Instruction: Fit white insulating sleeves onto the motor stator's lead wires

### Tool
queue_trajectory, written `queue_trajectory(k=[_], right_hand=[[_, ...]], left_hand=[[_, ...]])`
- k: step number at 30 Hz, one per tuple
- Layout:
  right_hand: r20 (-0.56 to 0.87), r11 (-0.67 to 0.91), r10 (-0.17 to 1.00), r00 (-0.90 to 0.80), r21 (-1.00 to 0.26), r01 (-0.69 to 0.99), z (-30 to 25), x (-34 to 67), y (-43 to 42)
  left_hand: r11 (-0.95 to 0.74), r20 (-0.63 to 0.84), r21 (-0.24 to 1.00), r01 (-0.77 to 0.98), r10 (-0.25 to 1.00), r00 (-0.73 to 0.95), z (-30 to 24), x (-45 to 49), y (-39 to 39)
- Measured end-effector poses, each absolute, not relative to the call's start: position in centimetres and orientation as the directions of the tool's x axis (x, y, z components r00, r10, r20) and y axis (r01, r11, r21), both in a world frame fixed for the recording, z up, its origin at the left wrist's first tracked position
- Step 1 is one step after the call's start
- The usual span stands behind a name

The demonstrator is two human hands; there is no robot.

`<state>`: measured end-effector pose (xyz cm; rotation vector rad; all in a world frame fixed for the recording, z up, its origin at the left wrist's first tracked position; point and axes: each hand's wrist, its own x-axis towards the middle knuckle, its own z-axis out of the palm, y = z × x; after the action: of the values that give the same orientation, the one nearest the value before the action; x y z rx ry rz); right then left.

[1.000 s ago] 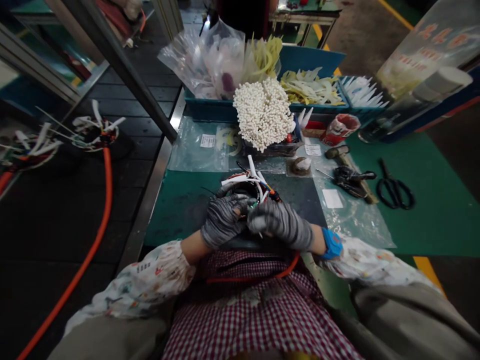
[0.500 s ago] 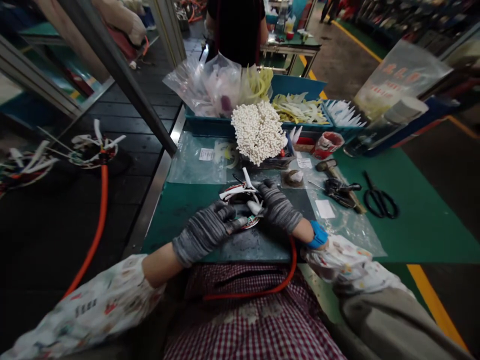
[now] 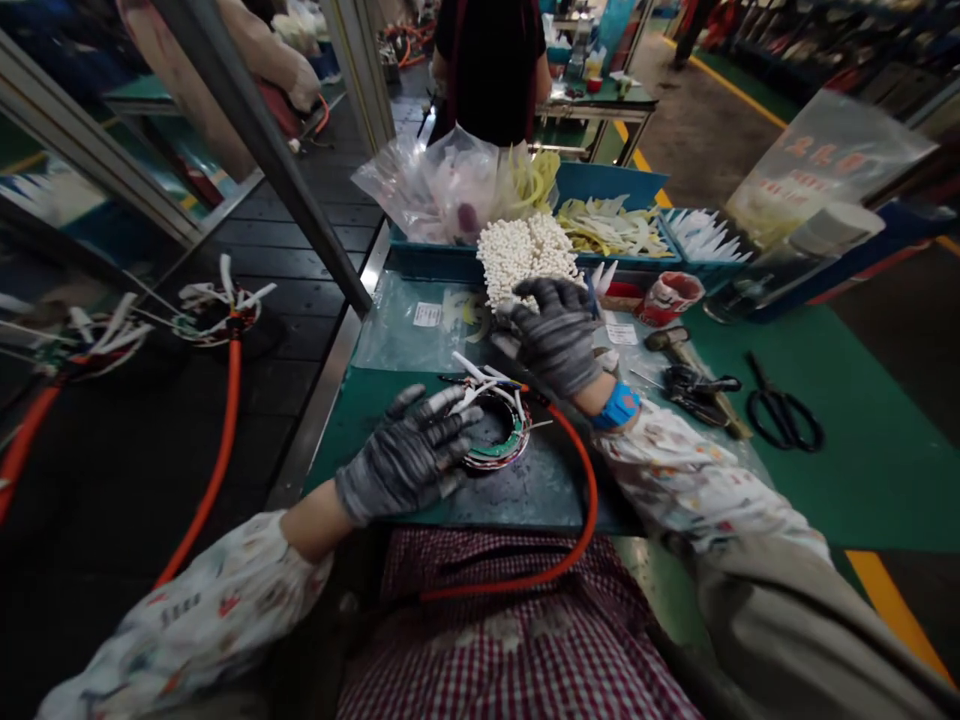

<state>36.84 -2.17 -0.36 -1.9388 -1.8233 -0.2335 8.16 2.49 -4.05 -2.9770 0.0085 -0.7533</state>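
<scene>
A round wound coil [image 3: 501, 440] with white sleeved wire ends and an orange cable [image 3: 576, 520] lies on the green mat in front of me. My left hand [image 3: 409, 458], in a grey striped glove, rests on the coil's left side with fingers spread flat over it. My right hand [image 3: 553, 330], also gloved, reaches forward to the bundle of white tubes [image 3: 525, 252], its fingers curled down at the bundle's near edge. What those fingers hold, if anything, is hidden.
Blue trays [image 3: 600, 185] with yellow and white strips and plastic bags [image 3: 442, 185] stand behind the bundle. Pliers [image 3: 694, 385], scissors [image 3: 784, 415] and a red tape roll [image 3: 671, 295] lie right. More coils [image 3: 221, 305] sit on the black conveyor left. A person [image 3: 491, 60] stands beyond.
My right hand has left the coil and moved forward to the white tube bundle. My left hand has flattened onto the coil, which now lies on the mat.
</scene>
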Motion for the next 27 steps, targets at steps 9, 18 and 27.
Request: queue_trajectory(k=[9,18,27], right_hand=[[0.65,0.303,0.74,0.174,-0.552,0.777,0.2,36.8,-0.4],[0.425,0.165,0.8,0.424,-0.835,0.525,2.8,35.3,-14.3],[0.239,0.085,0.897,0.371,-0.918,0.387,-4.3,32.0,-20.6]], left_hand=[[-0.983,0.522,0.081,0.167,0.184,0.833,-7.0,9.9,0.9],[-0.902,0.628,0.15,0.405,0.403,0.666,-10.0,10.5,-2.5],[-0.9,0.478,0.146,0.411,0.428,0.767,-8.2,10.3,-2.6]])
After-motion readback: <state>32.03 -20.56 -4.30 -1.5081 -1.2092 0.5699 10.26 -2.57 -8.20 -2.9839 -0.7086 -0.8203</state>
